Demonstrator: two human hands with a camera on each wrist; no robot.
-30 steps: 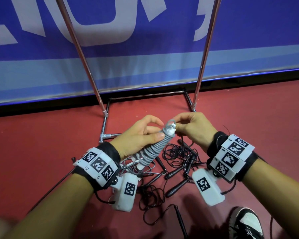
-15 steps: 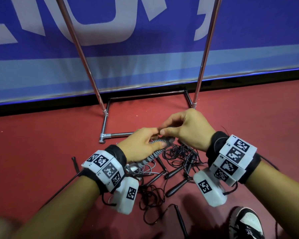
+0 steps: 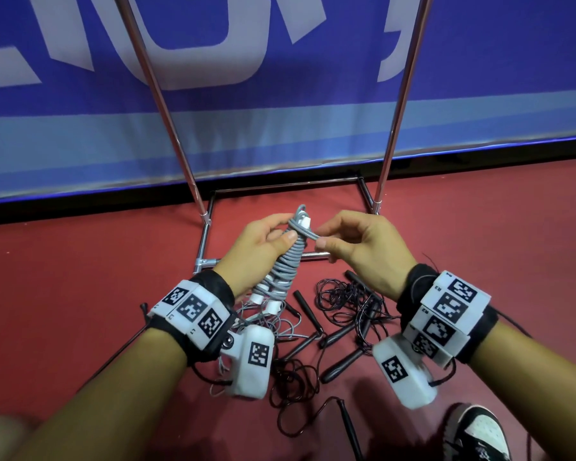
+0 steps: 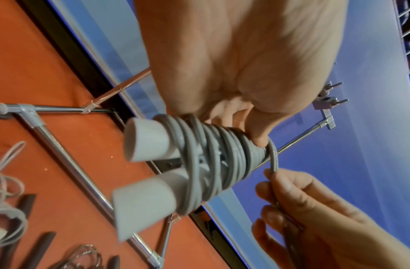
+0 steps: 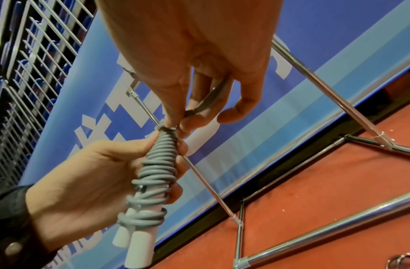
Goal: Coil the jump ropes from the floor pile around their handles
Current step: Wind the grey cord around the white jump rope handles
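A grey jump rope (image 3: 288,261) is wound tightly round its two white handles (image 4: 144,142), held side by side. My left hand (image 3: 263,247) grips this bundle (image 5: 157,172) upright above the floor, thumb pressed on the coils. My right hand (image 3: 356,247) pinches the rope's free end (image 4: 274,160) just right of the bundle's top (image 5: 194,111). Below on the red floor lies a pile of black jump ropes (image 3: 340,314) with thin black handles. Another grey rope (image 3: 270,321) with white handles lies loose under my left wrist.
A chrome rack frame (image 3: 207,257) stands on the red floor right behind my hands, its two poles (image 3: 396,104) rising against a blue banner wall (image 3: 280,94). My black and white shoe (image 3: 473,434) shows at the lower right. Wire grid shelving (image 5: 27,63) appears in the right wrist view.
The bundle has risen and tilted back upright after being lowered under both hands half a second ago. My right hand has drawn away to the right, pulling the rope's end.
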